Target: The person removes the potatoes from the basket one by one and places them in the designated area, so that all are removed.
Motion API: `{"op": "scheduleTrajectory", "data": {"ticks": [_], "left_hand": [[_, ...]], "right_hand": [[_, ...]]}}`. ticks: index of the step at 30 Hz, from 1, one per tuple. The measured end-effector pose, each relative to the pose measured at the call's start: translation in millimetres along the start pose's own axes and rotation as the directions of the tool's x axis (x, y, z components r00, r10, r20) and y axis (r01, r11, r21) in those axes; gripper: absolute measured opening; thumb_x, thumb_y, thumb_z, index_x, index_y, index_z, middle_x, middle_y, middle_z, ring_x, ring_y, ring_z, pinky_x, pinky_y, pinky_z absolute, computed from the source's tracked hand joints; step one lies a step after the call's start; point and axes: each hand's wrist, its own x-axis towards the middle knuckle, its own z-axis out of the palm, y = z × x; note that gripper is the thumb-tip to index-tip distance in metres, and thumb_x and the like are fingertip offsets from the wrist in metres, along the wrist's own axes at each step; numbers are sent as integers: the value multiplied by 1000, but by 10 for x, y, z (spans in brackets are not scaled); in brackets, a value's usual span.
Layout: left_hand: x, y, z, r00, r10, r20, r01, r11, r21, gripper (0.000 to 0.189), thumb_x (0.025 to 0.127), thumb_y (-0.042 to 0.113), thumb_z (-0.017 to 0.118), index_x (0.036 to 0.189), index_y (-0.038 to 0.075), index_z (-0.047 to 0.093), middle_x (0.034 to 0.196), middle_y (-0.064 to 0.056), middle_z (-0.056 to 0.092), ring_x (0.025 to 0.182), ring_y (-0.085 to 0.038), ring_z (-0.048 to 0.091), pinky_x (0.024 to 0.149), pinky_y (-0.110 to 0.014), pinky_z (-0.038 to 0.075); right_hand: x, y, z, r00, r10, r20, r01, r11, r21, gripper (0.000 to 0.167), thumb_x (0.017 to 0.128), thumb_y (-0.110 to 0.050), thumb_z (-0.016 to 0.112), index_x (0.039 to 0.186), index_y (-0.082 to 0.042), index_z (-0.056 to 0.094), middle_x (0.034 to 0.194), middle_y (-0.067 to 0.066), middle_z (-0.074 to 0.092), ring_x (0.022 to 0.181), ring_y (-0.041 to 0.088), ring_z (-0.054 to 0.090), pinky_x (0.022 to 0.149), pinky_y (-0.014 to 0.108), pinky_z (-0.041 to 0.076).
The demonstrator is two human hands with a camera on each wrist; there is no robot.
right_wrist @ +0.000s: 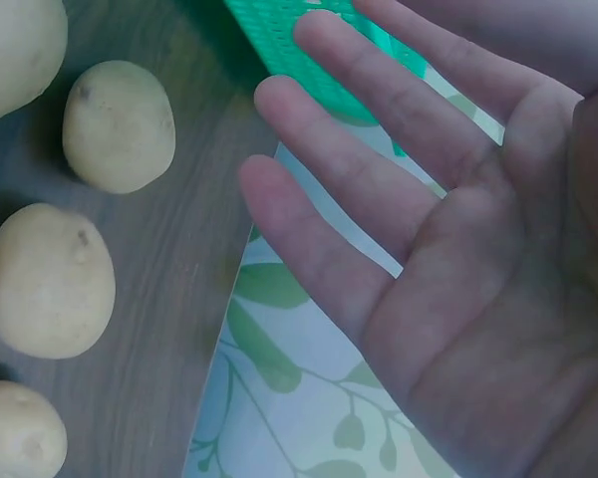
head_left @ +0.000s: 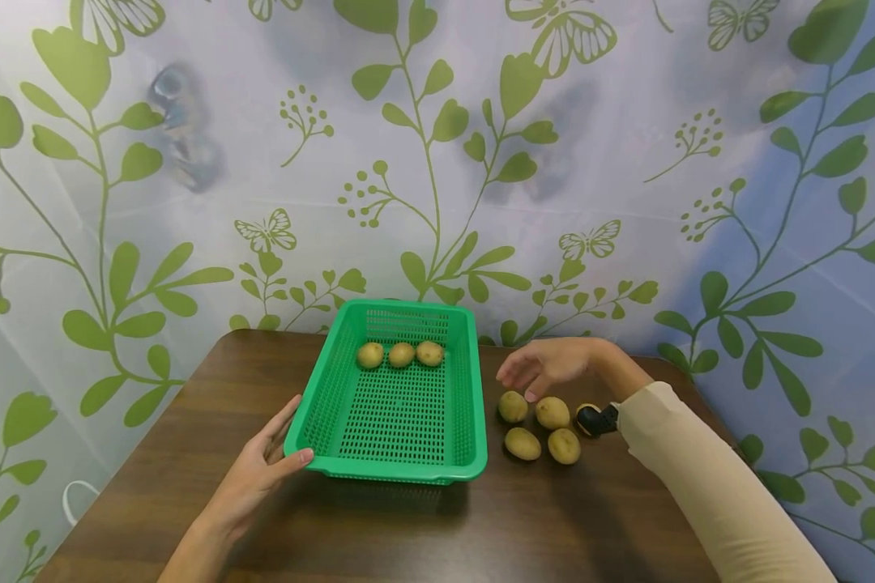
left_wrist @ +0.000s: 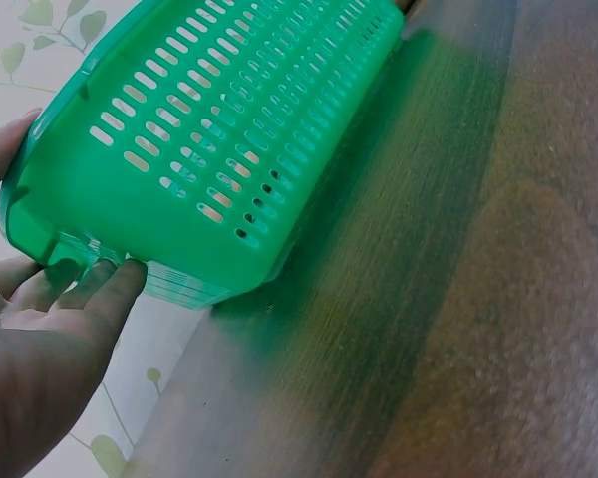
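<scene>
A green plastic basket (head_left: 390,470) with perforated walls stands on the table, three potatoes (head_left: 401,355) in a row at its far end. My left hand (head_left: 257,471) grips the basket's near left corner, thumb over the rim; in the left wrist view its fingers (left_wrist: 115,294) curl under the rim from outside. To the right of the basket, my right hand (head_left: 557,363) hovers over several loose potatoes (head_left: 522,444). Its fingers are spread and hold nothing, as the right wrist view shows. The nearest potato (head_left: 513,407) lies just below the fingertips.
A dark brown wooden table (head_left: 525,526) carries everything. A leaf-patterned curtain (head_left: 437,202) hangs right behind its back edge. One loose potato (head_left: 586,410) is partly covered by the black wrist camera (head_left: 599,419). A white loop of cable (head_left: 73,495) shows at the left edge.
</scene>
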Motion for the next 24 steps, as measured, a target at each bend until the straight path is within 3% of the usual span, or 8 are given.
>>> {"op": "scheduleTrajectory", "data": {"ticks": [6,19,24], "left_hand": [[3,-7,-6,1000,2,2,-2,1000,-4,81,104,6,61,168,18,13,170,-14,9,139,-8,44,101,-23,46],[-14,7,1,999,-34,-20,35,999,39,81,104,10,62,168,22,14,170,-12,11,141,-12,41,99,-24,46],[0,6,-1,1000,-23,-14,23,999,33,80,105,9,62,168,22,14,170,-12,9,138,-6,42,100,-23,46]], "right_hand": [[80,-31,-11,1000,5,2,-5,1000,-5,53,95,-7,77,143,-4,56,143,13,56,138,42,46,105,43,48],[203,-133,10,1000,7,-8,-7,1000,-29,53,97,-4,72,147,-4,53,141,10,57,137,41,48,103,43,50],[238,-230,-12,1000,-23,8,23,997,-74,54,97,-8,74,147,-2,53,142,14,57,137,42,48,105,43,48]]}}
